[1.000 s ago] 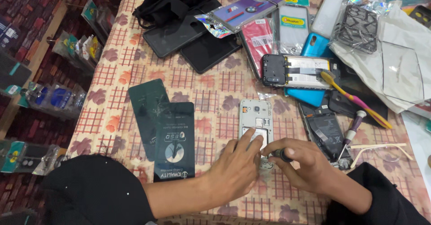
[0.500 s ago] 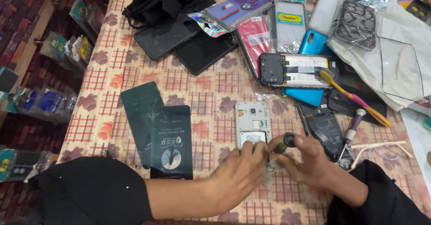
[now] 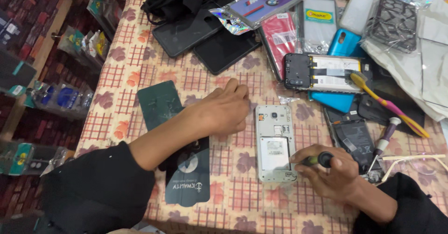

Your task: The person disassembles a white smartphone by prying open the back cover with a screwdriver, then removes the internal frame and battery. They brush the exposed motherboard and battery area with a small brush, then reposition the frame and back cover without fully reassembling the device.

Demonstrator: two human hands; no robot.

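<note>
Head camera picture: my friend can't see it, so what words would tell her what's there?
A person's right hand holds a small screwdriver at the lower edge of an opened white phone on a checked floral tablecloth. The left hand rests on the cloth beside the phone. Phone cases, parts and a toothbrush lie behind.

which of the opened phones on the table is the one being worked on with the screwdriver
The white phone with its back removed, lying between the two hands. The right hand holds a screwdriver at its lower edge; the black-framed opened phone lies untouched farther up.

Left hand [image 3: 224, 110] has lifted off the phone [image 3: 275, 143].
</note>
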